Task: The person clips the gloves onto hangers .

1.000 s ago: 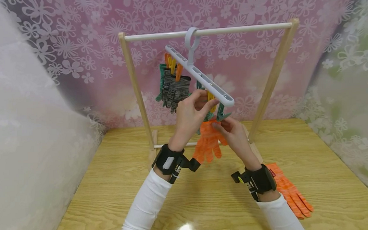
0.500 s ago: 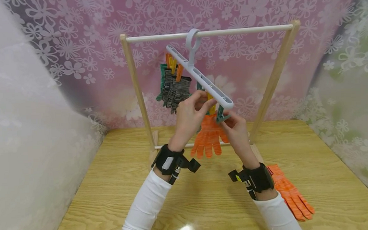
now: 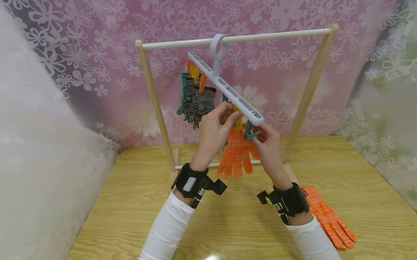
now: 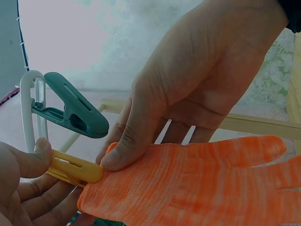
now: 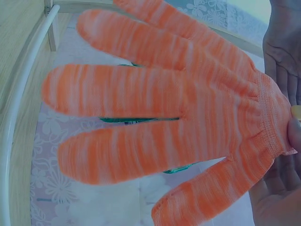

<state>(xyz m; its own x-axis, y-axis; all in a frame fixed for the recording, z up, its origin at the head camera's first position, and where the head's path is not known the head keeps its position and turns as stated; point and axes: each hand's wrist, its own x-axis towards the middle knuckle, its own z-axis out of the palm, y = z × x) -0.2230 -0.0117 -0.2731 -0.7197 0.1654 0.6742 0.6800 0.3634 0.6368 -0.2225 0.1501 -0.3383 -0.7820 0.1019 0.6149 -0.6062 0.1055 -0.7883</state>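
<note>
My left hand (image 3: 213, 128) pinches a yellow clothespin (image 4: 75, 170) that hangs from the pale grey hanger (image 3: 234, 92). An orange glove (image 5: 207, 94) hangs fingers down in the head view, its cuff (image 4: 106, 188) at the clothespin's tip. My right hand (image 3: 267, 143) pinches that cuff between thumb and fingers, clearest in the left wrist view. Beside it, a dark green clothespin (image 4: 77, 106) hangs at the hanger's near end, with nothing in its jaws. Whether the yellow clothespin bites the cloth is hard to tell.
The hanger hooks over the white rail (image 3: 277, 35) of a wooden rack (image 3: 306, 89). Several orange and yellow clothespins hold grey gloves (image 3: 203, 101) and a green glove (image 3: 184, 94) at its far end. A second orange glove (image 3: 329, 218) lies on the table (image 3: 135, 218) at right.
My right hand has risen slightly, bringing the orange glove's cuff up to the yellow clothespin. The hanger's near end has dipped a little. My left hand has stayed nearly in place.
</note>
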